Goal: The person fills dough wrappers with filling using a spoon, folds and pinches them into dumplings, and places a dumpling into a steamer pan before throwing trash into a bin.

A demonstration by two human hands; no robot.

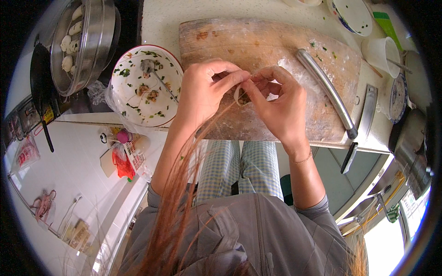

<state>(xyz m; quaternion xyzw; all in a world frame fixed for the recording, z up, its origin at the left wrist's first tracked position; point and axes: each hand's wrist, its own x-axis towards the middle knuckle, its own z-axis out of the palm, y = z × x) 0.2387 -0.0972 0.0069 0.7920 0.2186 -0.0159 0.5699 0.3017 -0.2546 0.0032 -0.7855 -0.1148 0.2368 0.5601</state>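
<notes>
Above the floured wooden board (221,38), my left hand (203,88) and my right hand (285,98) meet, thumbs and fingertips pinching the edge of a thin dough wrapper (237,96). A little chopped filling shows inside its open fold; my fingers hide most of the wrapper. To the left of my left hand, a white bowl (129,100) with a red rim contains scraps of green and minced filling, with a metal spoon (160,82) resting in it. Right of my right hand, a metal rolling pin (326,91) lies across loose white flour (288,67).
A metal steamer (100,45) at upper left contains several pieces of shaped dough (70,45). A kitchen knife (368,108) lies by the board's right side, its handle past the counter edge. Farther right are a white plastic cup (378,55) and a patterned plate (398,96). Long hair hangs near my left forearm.
</notes>
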